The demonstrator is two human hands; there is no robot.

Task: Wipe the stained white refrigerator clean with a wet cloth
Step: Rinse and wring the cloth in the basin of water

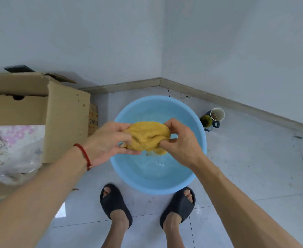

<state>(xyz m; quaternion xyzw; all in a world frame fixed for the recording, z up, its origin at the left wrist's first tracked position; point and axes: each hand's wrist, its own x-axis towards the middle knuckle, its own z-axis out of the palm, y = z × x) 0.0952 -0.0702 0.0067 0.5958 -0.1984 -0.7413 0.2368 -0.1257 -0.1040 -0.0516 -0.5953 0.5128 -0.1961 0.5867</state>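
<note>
Gripping a bunched yellow cloth (148, 136) from both ends, the left hand (107, 142) and right hand (180, 140) hold it above a round, smooth blue plastic basin (199, 169) with water in the bottom. The cloth looks nubby and thick, crumpled into a lump — fingers of each hand curl tightly into its folds. A red string bracelet (83, 154) circles the left wrist. The basin sits on glossy pale floor tiles (254, 167) in a room corner, just ahead of two feet in dark, matte open-toed slippers (115, 203). To the left stands an open corrugated cardboard box (64, 119). Right of the basin, near the skirting, a white cup (217, 114) rests among small dark items — too small to identify.
</note>
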